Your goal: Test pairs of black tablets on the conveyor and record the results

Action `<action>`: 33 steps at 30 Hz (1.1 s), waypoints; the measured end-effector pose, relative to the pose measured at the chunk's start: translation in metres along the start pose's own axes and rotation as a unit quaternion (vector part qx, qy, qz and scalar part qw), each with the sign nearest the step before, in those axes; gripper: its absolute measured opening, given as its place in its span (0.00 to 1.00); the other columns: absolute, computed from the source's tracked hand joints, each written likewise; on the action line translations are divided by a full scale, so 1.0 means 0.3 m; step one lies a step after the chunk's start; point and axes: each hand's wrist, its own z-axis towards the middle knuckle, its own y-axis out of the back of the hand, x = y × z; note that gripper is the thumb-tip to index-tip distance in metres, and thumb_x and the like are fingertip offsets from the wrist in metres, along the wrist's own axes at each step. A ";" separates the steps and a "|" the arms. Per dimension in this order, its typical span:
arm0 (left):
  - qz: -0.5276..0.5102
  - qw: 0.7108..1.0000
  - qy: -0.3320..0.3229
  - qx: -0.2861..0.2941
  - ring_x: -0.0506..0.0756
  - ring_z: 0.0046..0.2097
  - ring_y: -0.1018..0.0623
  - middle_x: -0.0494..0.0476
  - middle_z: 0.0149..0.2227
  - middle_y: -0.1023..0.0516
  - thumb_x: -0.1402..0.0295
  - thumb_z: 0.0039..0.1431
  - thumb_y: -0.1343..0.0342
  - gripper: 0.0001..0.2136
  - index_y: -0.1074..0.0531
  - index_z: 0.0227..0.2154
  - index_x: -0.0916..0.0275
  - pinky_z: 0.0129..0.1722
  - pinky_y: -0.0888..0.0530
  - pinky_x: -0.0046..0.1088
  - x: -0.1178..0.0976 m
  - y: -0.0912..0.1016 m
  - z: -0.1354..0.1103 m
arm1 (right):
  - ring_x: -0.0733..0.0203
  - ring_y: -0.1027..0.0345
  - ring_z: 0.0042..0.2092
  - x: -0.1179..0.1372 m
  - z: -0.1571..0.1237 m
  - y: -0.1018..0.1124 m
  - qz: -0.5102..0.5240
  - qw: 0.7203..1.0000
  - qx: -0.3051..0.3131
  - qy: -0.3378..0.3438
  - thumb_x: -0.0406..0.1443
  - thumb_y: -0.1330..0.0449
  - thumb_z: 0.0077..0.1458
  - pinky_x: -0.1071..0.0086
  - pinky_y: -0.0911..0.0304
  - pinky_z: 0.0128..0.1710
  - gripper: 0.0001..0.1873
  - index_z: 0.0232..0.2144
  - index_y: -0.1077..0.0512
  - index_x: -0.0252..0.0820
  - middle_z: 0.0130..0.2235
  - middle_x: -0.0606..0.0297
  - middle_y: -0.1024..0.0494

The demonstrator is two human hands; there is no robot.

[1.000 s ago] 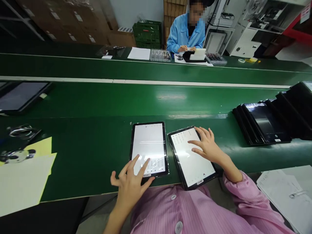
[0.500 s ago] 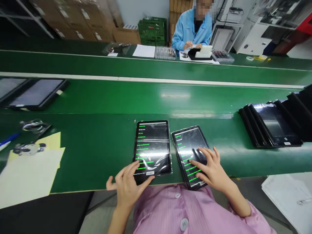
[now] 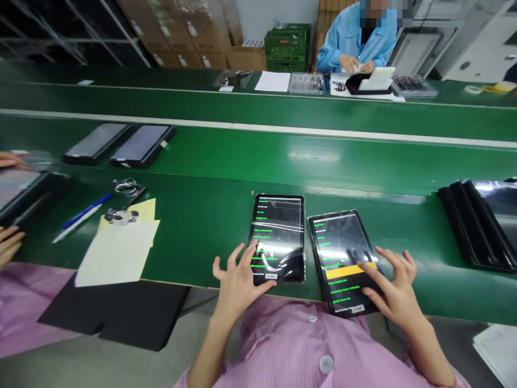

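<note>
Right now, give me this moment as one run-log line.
left hand: fingers on left tablet | right hand: fingers on right tablet | yellow row lit | both hands open

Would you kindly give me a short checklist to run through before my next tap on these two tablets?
1. Left tablet screen lit, green menu lines showing: ok.
2. Right tablet screen lit: ok.
3. Yellow row highlighted on right tablet: ok.
4. Left hand over left tablet's near end: ok.
5. Right hand actually touching the screen: cannot tell.
6. Right tablet fully on bench: not ok, its near end juts past the edge.
</note>
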 end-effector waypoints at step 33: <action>-0.058 0.996 0.031 0.061 0.63 0.44 0.25 0.66 0.45 0.28 0.45 0.66 0.76 0.36 0.42 0.66 0.61 0.49 0.33 0.48 0.075 0.051 0.185 | 0.41 0.46 0.59 0.041 0.047 -0.061 -0.033 0.992 0.123 0.026 0.50 0.50 0.67 0.38 0.56 0.61 0.25 0.62 0.36 0.54 0.62 0.49 0.43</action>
